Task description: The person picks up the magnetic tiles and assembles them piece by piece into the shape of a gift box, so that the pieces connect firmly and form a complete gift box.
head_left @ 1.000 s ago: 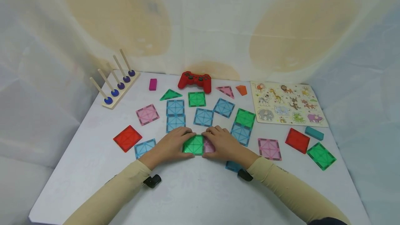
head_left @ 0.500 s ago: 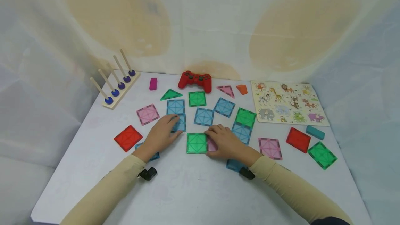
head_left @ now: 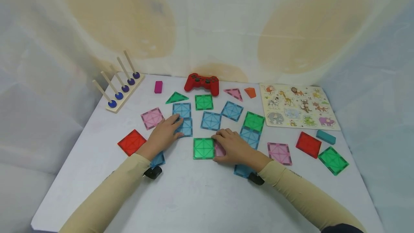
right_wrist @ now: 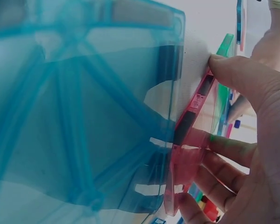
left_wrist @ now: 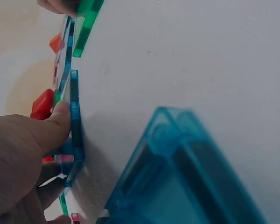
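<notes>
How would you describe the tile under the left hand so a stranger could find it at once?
Start at the red game controller and come straight toward the person, past the green triangle. Two blue square tiles lie joined in a column; it is the nearer one, the only one the left hand touches.

Beige long sleeves (head_left: pixel 106 197), small black wrist cameras (head_left: pixel 152 172).
</notes>
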Action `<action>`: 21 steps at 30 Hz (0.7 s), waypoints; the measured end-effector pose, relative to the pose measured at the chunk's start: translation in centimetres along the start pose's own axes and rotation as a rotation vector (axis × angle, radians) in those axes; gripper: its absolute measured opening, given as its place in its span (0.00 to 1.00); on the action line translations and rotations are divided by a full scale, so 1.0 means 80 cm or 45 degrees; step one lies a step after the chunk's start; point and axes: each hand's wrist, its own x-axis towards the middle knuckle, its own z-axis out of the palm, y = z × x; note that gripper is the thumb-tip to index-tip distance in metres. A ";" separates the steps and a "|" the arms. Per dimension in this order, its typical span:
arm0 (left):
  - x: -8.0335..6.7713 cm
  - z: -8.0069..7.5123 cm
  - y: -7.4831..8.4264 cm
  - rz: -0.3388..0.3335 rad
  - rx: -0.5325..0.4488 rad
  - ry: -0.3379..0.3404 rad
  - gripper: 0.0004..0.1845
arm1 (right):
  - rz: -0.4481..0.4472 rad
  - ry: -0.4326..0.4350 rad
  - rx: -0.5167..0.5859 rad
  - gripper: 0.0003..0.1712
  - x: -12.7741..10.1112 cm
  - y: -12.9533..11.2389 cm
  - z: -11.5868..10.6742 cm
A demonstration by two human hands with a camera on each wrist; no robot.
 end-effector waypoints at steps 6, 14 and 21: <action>0.002 -0.007 0.001 -0.052 -0.013 -0.101 0.38 | -0.001 0.008 0.002 0.45 -0.001 0.001 0.001; 0.002 -0.010 -0.005 -0.067 -0.045 -0.137 0.38 | -0.014 0.019 0.004 0.45 0.000 0.003 0.004; -0.004 -0.007 -0.007 0.026 -0.111 -0.085 0.38 | -0.009 0.018 -0.013 0.45 0.001 0.004 0.005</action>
